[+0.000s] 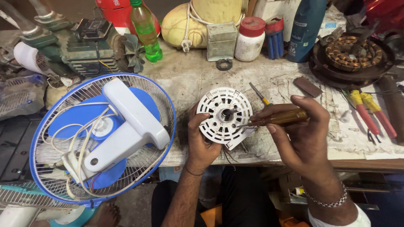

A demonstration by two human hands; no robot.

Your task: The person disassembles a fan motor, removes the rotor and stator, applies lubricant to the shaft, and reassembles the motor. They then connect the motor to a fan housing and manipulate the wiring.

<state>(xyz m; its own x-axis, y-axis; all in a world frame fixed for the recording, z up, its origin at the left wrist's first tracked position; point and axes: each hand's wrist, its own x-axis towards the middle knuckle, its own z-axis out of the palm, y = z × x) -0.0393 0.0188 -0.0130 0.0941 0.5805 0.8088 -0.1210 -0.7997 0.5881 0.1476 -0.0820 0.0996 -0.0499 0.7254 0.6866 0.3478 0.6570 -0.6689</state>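
While the left hand (201,141) is clamping the round white motor housing (224,114) upright above the desk (189,75) edge, the right hand (301,130) is gripping a brown-handled screwdriver (280,118), its long axis running leftward toward the hub.

White vented motor cover (224,112) is reading as matt moulded plastic, its hub showing dull grey metal; screwdriver (275,119) is showing a glossy translucent amber plastic handle and a thin bare steel shaft; fan guard (63,126) is looking like white-coated wire with a smooth blue plastic rim; fan's rear housing (130,122) is gleaming as smooth glossy white plastic; bench top (189,75) is appearing rough, grimy and stained, matt throughout; green bottle (146,29) is shining as clear glossy plastic; pliers (370,113) are wearing matt red and yellow grips; wrist chain (328,201) is glinting as polished metal.
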